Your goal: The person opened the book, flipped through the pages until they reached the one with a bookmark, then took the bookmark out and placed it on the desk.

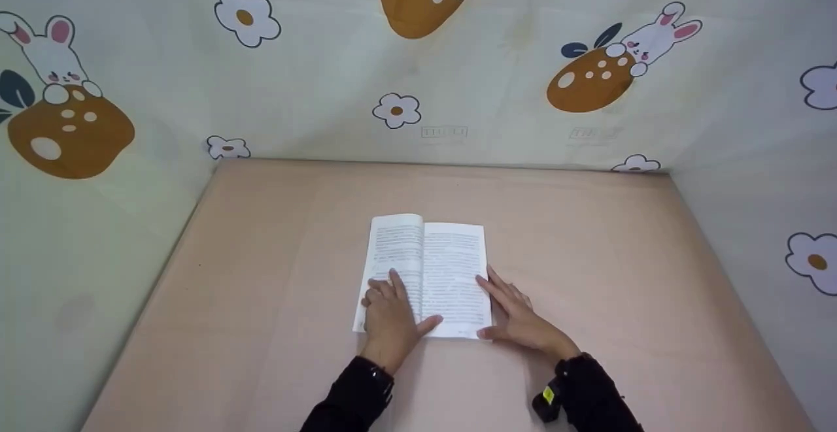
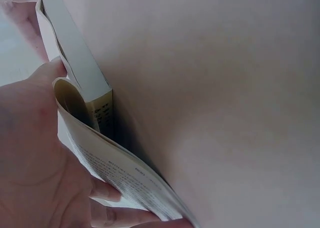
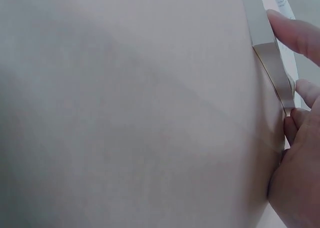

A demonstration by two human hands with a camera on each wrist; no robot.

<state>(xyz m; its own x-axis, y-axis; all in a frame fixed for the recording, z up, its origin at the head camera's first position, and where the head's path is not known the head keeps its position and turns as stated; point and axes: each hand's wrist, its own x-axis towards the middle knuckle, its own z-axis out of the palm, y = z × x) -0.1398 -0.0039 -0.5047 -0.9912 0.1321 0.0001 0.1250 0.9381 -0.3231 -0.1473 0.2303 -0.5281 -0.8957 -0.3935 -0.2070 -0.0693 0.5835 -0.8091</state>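
My right hand (image 3: 297, 188) sits at four o'clock, fingertips (image 3: 295, 35) resting against the edge of the book (image 3: 265, 37), which runs up toward one o'clock. The pale surface (image 3: 125, 112) fills everything from six round to twelve.

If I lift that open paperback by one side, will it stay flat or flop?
The paperback would probably flop: its pages curl beside the left hand. It looks thin, so likely light. The right hand holds its edge; released, pages may spring up.
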